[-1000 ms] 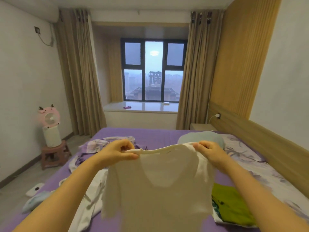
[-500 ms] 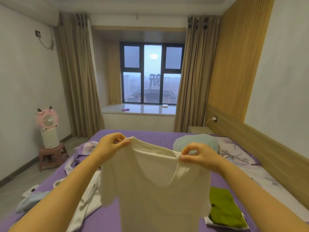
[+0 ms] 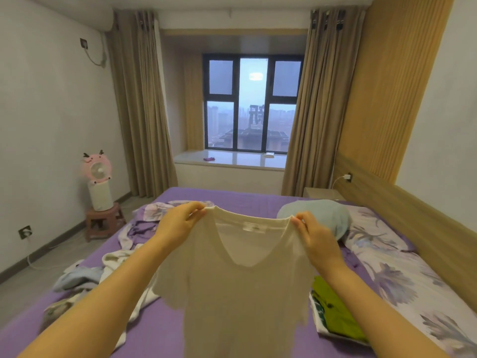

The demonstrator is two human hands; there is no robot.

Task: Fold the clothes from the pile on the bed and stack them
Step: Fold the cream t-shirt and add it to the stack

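Above the bed (image 3: 232,202), I now have the shirt (image 3: 240,285) spread flat between both hands. A second ago it hung bunched with the neck sagging; since then my right hand (image 3: 313,235) has shifted out along the collar to the shoulder and the whole thing has pulled taut. My left hand (image 3: 178,224) pinches one shoulder seam, thumb against curled fingers, and the right pinches the other — both closed narrow on cloth. So I judge it squared up and ready to lay down for folding. Its long axis runs vertically, collar up and hem hanging below the frame, V-neck facing me with the label showing. The pile (image 3: 103,275) waits at left; the stack (image 3: 335,306) sits at right, green on top.
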